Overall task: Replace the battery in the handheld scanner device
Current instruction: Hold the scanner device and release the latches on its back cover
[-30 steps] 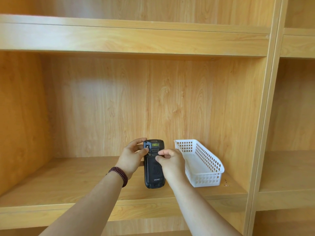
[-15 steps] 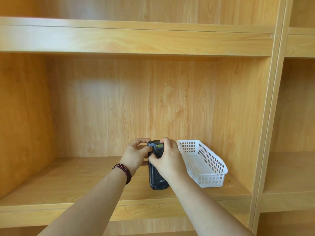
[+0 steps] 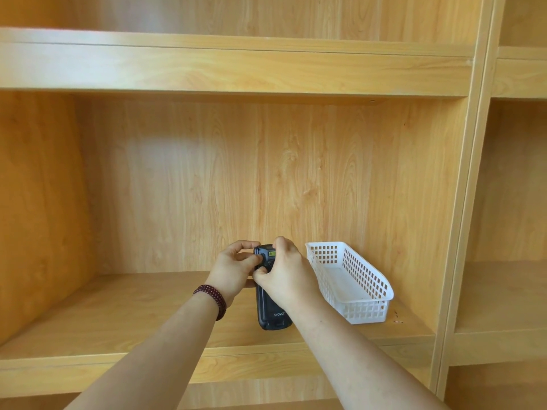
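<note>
Two hands together on a dark handheld scanner [image 3: 270, 310] above the wooden shelf [image 3: 124, 318], left hand [image 3: 235, 269] pinching its far end, right hand [image 3: 288, 276] seemingly gripping it, white basket [image 3: 355, 279] just right.

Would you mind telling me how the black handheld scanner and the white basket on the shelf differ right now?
The scanner is black and solid; the basket is white with perforated walls. The scanner is held in both hands, the left hand and right hand curled round its upper end; the basket sits untouched on the shelf. The scanner is the narrower of the two. Both lie lengthwise, pointing toward the shelf's back.
</note>
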### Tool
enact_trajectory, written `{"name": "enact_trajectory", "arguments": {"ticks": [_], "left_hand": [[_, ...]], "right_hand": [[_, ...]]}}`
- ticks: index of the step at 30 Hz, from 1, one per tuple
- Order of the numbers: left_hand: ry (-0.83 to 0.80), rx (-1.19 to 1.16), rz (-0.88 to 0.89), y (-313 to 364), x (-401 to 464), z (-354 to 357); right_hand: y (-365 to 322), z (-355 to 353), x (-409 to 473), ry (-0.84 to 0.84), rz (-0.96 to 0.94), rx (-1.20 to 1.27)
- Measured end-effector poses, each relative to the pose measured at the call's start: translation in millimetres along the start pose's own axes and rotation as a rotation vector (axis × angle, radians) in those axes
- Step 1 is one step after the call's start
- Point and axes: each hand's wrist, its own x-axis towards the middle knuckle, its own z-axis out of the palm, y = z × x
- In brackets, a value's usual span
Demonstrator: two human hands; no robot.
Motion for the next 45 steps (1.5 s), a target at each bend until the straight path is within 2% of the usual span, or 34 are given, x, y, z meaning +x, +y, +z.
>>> {"name": "enact_trajectory", "arguments": {"ticks": [9, 19, 25, 32, 42, 45], "left_hand": [[-0.019, 0.035, 0.010, -1, 1, 2], [-0.036, 0.052, 0.006, 1, 2, 4], [-0.007, 0.005, -0.015, 3, 4, -6], [-0.031, -0.018, -0.039, 6, 4, -5], [-0.057, -0.002, -0.026, 8, 1, -1], [-0.054, -0.002, -0.028, 8, 1, -2]], "right_hand": [[-3, -3, -2, -0.010, 0.035, -0.051], [4, -7, -1, 0.008, 0.046, -0.001], [19, -10, -8, -0.067, 0.056, 0.333], [26, -1, -12, -0.106, 0.217, 0.602], [12, 1, -10, 0.050, 0.216, 0.426], [20, 1, -11, -0.007, 0.203, 0.467]]}}
